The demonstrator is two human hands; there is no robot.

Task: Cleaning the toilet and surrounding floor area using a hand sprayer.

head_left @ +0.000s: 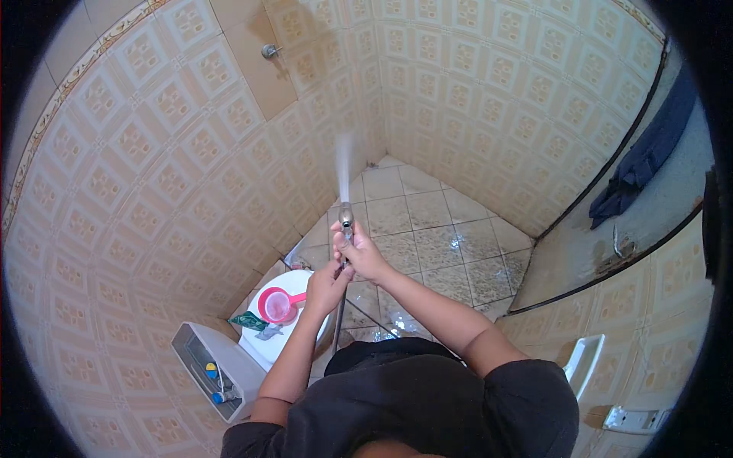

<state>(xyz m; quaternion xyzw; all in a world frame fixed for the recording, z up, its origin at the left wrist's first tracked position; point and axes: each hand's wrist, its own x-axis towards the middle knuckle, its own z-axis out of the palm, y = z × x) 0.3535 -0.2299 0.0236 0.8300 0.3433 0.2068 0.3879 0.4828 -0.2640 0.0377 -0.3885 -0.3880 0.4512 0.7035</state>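
Observation:
My right hand [362, 252] grips the handle of a metal handheld bidet sprayer [346, 214]. A white jet of water [343, 172] shoots from its head towards the tiled wall corner. Just below, my left hand [327, 288] is closed around the lower end of the sprayer, where the hose [339, 320] joins it. From there the hose hangs down in front of my body. Beside my left forearm, a pink plastic dipper [277, 304] rests on the closed white toilet lid [269, 350]. A green packet [248, 321] and a greyish crumpled piece [269, 332] lie near it.
An open toilet tank [247, 389] stands at lower left, with its fittings exposed. The floor tiles [429, 240] are wet and stained. Dark cloth [635, 166] hangs on the door [578, 257] at right. A wall tap [269, 51] sticks out above; a white soap holder [584, 363] juts out at lower right.

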